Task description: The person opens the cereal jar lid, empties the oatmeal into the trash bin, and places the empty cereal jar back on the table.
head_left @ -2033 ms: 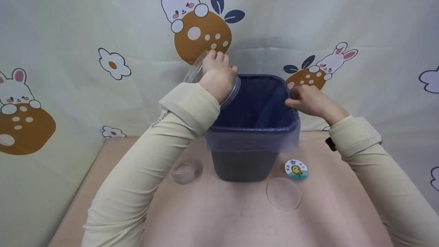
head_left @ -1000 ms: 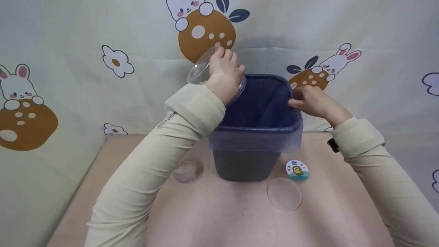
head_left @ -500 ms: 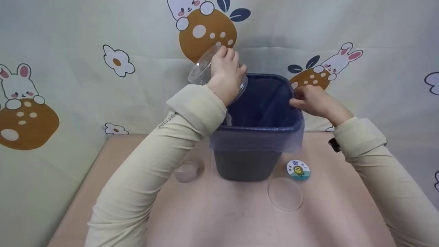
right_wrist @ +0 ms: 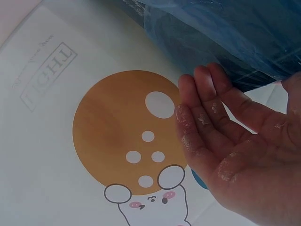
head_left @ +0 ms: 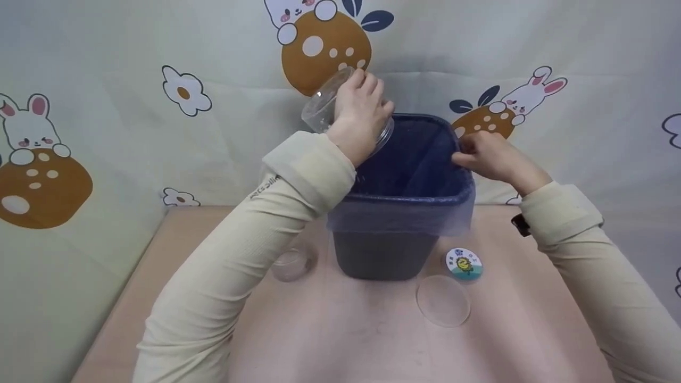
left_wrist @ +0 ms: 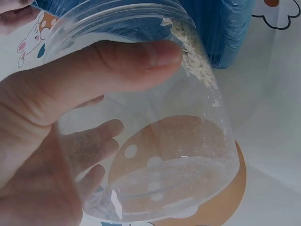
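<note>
My left hand [head_left: 359, 114] grips a clear plastic jar [head_left: 322, 109], tilted mouth-down over the left rim of a grey trash bin [head_left: 383, 255]. A blue bag [head_left: 404, 218] lines the bin and folds over its rim. In the left wrist view, pale flaky residue [left_wrist: 195, 56] clings inside the jar near its mouth, with the thumb pressed across the wall. At the bin's right rim, my right hand [head_left: 495, 159] holds on, thumb over the rim and fingers outside. Pale residue also sticks to its palm and fingers in the right wrist view.
Left of the bin, a small clear container [head_left: 290, 266] stands on the pinkish table [head_left: 346, 340]. To the bin's right lie a round lid with a sunflower print [head_left: 464, 264] and a clear disc [head_left: 443, 301]. A rabbit-printed cloth [head_left: 239, 133] hangs behind.
The left hand has moved slightly right with the jar, tipping its base higher. Pale material showed below the jar mouth half a second ago; only small specks show there now. Right hand stays put.
</note>
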`<action>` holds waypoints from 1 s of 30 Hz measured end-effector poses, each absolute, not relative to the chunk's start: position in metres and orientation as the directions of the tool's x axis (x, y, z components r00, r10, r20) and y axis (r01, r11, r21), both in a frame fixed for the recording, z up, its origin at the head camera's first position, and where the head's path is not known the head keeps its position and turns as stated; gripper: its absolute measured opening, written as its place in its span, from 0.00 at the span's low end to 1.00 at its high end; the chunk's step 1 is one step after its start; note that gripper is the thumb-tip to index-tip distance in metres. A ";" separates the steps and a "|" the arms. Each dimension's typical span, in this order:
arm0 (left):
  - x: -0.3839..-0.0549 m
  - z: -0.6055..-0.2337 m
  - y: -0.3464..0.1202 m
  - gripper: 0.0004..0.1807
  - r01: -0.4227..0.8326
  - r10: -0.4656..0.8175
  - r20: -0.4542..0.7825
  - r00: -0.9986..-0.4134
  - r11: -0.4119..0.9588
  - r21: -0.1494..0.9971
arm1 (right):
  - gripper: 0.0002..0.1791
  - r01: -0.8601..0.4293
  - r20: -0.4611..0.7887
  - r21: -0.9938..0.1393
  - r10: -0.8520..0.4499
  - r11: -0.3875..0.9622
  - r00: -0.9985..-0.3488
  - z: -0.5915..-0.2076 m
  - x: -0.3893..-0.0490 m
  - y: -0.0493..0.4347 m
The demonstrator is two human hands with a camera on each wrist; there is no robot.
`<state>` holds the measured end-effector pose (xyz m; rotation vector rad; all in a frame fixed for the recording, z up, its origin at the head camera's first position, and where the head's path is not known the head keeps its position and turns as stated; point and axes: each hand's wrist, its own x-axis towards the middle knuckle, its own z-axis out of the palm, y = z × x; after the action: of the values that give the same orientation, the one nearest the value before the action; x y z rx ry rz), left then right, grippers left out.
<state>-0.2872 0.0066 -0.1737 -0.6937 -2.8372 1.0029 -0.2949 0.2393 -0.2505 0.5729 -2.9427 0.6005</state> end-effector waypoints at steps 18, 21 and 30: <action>-0.286 -0.176 0.009 0.21 0.404 0.456 -0.094 -0.885 0.651 -0.643 | 0.11 -0.385 0.156 -0.357 -0.352 0.851 -0.923 -0.249 -0.296 0.240; -0.287 -0.177 0.009 0.21 0.399 0.456 -0.091 -0.885 0.645 -0.652 | 0.11 -0.386 0.153 -0.357 -0.354 0.851 -0.923 -0.250 -0.296 0.240; -0.287 -0.179 0.011 0.24 0.383 0.466 -0.081 -0.881 0.602 -0.700 | 0.10 -0.395 0.171 -0.359 -0.356 0.846 -0.919 -0.252 -0.296 0.243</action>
<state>-0.2870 0.0108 -0.1789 -0.7217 -2.7125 1.1461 -0.2964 0.2428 -0.2522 0.5958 -2.9235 0.6002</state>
